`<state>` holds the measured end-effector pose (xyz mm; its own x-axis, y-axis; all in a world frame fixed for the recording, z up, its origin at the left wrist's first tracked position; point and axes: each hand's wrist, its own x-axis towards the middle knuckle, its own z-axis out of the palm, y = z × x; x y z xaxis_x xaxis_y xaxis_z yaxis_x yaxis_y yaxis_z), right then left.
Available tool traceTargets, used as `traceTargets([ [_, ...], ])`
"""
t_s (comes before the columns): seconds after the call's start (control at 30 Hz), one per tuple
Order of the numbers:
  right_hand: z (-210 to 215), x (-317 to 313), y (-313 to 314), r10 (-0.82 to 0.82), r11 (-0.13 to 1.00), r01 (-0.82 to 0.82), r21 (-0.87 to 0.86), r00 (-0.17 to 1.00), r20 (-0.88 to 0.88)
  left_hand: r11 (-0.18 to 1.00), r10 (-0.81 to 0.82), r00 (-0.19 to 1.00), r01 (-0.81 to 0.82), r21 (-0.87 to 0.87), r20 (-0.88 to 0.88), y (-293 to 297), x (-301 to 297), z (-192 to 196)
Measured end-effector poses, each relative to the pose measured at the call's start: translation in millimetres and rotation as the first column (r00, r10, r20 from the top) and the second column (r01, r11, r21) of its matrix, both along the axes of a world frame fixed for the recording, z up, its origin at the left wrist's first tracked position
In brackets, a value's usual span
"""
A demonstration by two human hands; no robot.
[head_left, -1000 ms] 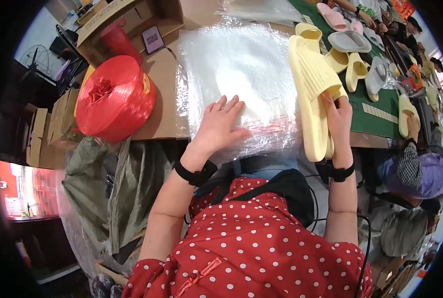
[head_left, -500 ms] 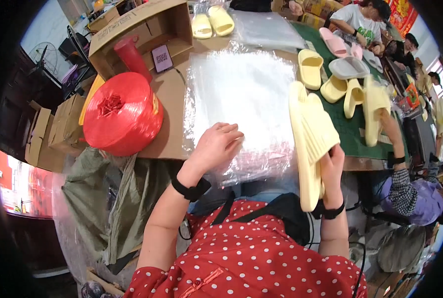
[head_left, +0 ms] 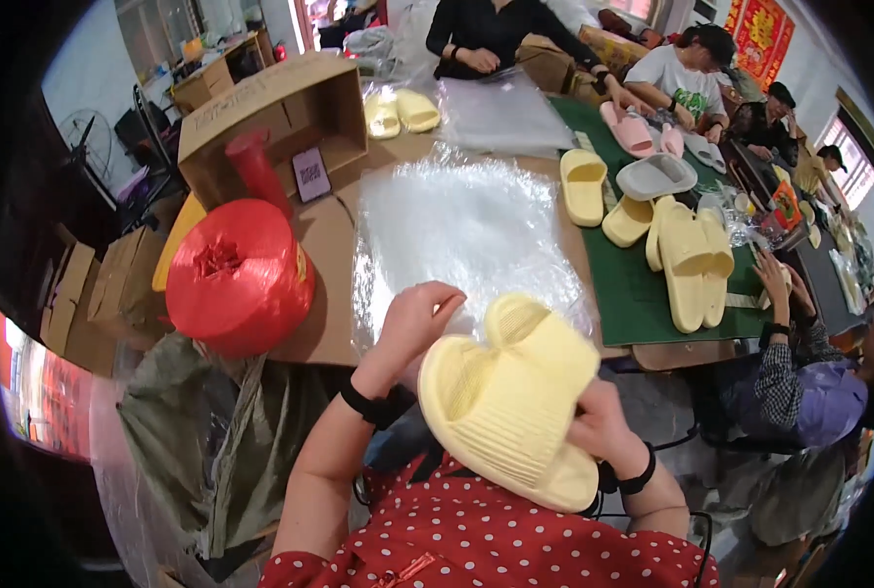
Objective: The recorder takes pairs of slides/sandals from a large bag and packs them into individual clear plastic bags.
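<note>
Slippers (head_left: pixel 505 412), a yellow pair, are grasped in your right hand (head_left: pixel 599 421), held together in front of your body. Your left hand (head_left: pixel 425 314) hovers near them with its fingers bent toward the thumb; whether it pinches anything, you cannot tell from here.

Picking up the pair looks done, but it is bare, with no film around it. The clear plastic (head_left: pixel 447 225) lies flat on the bench (head_left: pixel 334 294), as yet unused for this pair. Loose yellow slippers also lie on the green mat (head_left: pixel 643 304).

Half a second ago you held the pair on edge beside the plastic's right side; now you have swung it left and turned the tops up. On the mat, another pair (head_left: pixel 687 274) now lies where your co-worker's slipper was blurred in motion.
</note>
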<state>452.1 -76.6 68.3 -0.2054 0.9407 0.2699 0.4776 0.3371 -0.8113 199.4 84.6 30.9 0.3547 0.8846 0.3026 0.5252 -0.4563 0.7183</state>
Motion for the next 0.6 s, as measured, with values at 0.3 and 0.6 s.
traceTargets([
  [0.3, -25, -6, 14, -0.126, 0.992, 0.127, 0.026, 0.898, 0.422, 0.952, -0.152, 0.988, 0.152, 0.265, -0.021, -18, 12, 21],
  [0.6, -55, -38, 93, -0.227, 0.967, 0.158, 0.200, 0.890, 0.396, 0.918, -0.335, 0.942, 0.319, 0.236, 0.029, -38, 27, 33],
])
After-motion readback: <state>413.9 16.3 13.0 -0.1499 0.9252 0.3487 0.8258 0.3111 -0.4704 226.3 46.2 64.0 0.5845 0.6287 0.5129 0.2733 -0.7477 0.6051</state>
